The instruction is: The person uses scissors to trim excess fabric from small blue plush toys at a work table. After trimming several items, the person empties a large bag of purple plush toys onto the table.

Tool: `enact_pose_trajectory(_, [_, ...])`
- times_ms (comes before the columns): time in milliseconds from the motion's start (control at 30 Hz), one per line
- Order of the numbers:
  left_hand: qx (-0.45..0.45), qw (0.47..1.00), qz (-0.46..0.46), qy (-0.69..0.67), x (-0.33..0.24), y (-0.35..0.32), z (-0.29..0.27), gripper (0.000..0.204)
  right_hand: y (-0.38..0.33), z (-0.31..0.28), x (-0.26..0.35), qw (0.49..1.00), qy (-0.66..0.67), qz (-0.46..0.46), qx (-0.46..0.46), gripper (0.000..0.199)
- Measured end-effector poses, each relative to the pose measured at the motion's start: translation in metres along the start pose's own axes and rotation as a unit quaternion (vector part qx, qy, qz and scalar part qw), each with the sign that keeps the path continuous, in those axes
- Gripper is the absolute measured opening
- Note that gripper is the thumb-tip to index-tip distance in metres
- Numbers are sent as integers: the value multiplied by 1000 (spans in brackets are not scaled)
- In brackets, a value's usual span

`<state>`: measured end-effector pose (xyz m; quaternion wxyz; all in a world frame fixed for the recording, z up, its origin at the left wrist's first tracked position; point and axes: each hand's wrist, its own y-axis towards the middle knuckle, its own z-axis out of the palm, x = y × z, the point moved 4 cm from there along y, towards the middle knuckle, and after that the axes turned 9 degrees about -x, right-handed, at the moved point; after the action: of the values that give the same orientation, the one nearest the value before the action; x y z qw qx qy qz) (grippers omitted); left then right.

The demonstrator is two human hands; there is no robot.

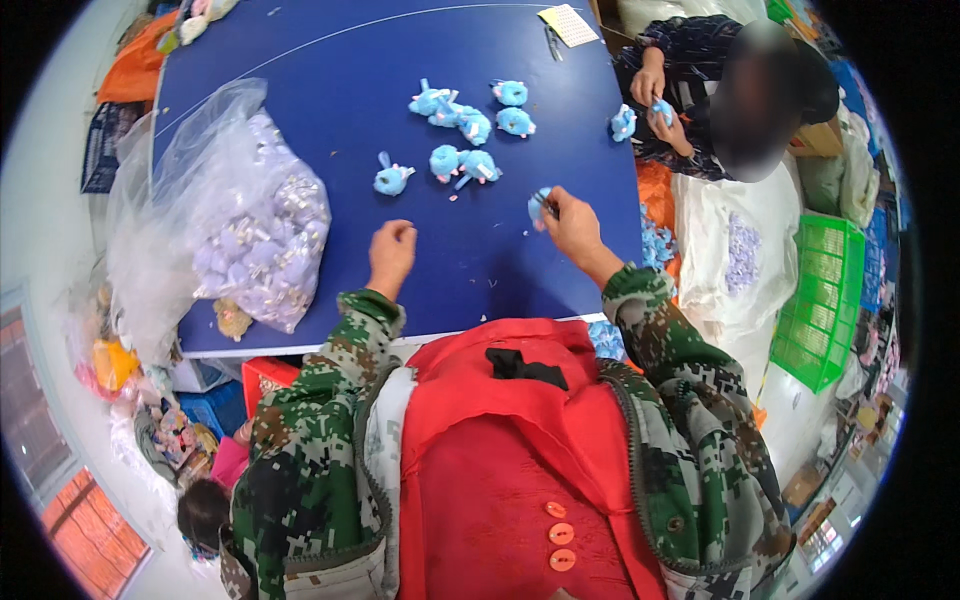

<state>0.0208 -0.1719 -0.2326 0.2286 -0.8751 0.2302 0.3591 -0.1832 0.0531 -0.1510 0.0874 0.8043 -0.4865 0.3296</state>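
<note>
My right hand point(572, 222) rests on the blue table point(330, 70), gripping a small dark tool against a light blue plush toy point(539, 203). My left hand point(391, 252) lies on the table with its fingers curled, holding nothing that I can see. Several light blue plush toys point(470, 125) are scattered on the table beyond both hands; the nearest to my left hand is a blue plush toy point(392, 178).
A big clear plastic bag point(255, 225) of pale purple pieces sits at the table's left. Across the table another person point(700, 90) holds a blue plush toy. A green basket point(825, 300) and a white sack point(735, 260) stand at the right. A paper card point(568, 24) lies far back.
</note>
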Motion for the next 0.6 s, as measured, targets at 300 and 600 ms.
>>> enact_pose_trajectory(300, [9, 969, 133, 207, -18, 86, 15, 51, 28, -21, -24, 987, -20, 9, -159, 16])
enact_pose_trajectory(600, [37, 981, -178, -69, 7, 79, 29, 30, -68, 16, -11, 993, 113, 30, -12, 14])
